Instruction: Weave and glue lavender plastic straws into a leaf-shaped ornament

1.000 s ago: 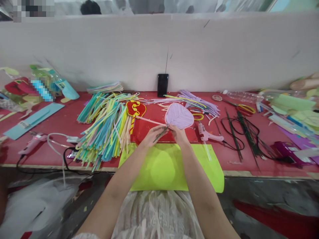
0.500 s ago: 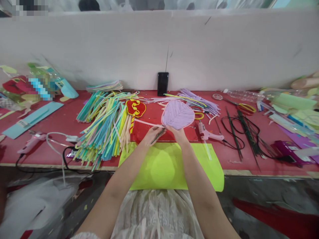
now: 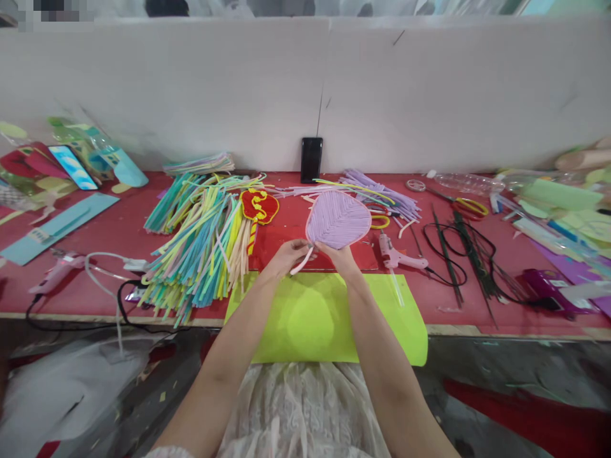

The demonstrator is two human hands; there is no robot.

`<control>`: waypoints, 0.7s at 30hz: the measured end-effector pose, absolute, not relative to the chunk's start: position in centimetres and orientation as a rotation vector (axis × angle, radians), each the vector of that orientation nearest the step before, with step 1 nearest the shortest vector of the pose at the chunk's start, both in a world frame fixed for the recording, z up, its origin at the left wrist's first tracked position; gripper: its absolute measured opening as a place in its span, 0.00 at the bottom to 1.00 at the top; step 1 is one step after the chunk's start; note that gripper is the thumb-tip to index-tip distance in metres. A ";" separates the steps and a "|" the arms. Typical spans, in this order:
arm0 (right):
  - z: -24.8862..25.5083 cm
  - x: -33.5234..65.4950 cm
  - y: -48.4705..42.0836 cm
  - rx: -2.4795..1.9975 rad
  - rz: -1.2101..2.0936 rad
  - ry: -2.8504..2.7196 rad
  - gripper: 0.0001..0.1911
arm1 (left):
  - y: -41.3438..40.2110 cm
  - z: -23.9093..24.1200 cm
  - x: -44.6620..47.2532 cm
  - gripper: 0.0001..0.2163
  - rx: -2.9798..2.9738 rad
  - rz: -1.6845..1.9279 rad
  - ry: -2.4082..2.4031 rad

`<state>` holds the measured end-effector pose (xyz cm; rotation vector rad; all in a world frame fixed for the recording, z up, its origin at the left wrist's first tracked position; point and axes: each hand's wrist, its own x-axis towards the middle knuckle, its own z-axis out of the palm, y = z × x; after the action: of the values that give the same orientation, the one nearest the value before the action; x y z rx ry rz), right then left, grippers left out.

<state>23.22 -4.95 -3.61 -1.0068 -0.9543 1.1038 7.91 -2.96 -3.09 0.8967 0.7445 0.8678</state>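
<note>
A fan-shaped piece of lilac pipe cleaners [image 3: 338,219] with a pink rim stands tilted above the red mat [image 3: 286,226]. My right hand [image 3: 338,254] is closed on its lower end, with the thumb on the front. My left hand [image 3: 289,254] pinches at the same narrow base, fingers closed on a pale pink pipe cleaner [image 3: 301,262], whose loose end curls down toward the lower left. The exact grip of the fingertips is partly hidden. Left of the fan lies a red and yellow pipe-cleaner piece [image 3: 260,207] with a striped handle.
A large heap of coloured pipe cleaners [image 3: 191,254] lies at left, lilac ones [image 3: 382,191] behind. A pink glue gun [image 3: 398,254], scissors [image 3: 470,207] and dark wire stems [image 3: 472,254] are at right. A yellow-green sheet [image 3: 310,318] overhangs the table edge; a phone [image 3: 312,159] leans on the wall.
The pink pipe cleaner stretched out leftward before; now its end hangs down below my left fingers. The fan has shifted slightly left, still in my right hand.
</note>
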 end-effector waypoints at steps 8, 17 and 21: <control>-3.6 23.2 -5.0 -0.998 1.094 -1.020 0.17 | -2.9 -2.9 8.1 0.20 1.090 0.879 0.823; -3.5 23.5 -5.1 -1.033 1.112 -1.025 0.21 | -3.5 -1.5 7.9 0.15 1.281 0.931 0.797; -2.8 23.0 -5.0 -1.040 1.109 -0.969 0.21 | -3.5 -1.0 7.8 0.14 1.347 0.937 0.826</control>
<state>23.05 -4.97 -2.81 -1.0401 -0.9694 1.1090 7.76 -3.54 -0.96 1.3467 0.8257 0.9374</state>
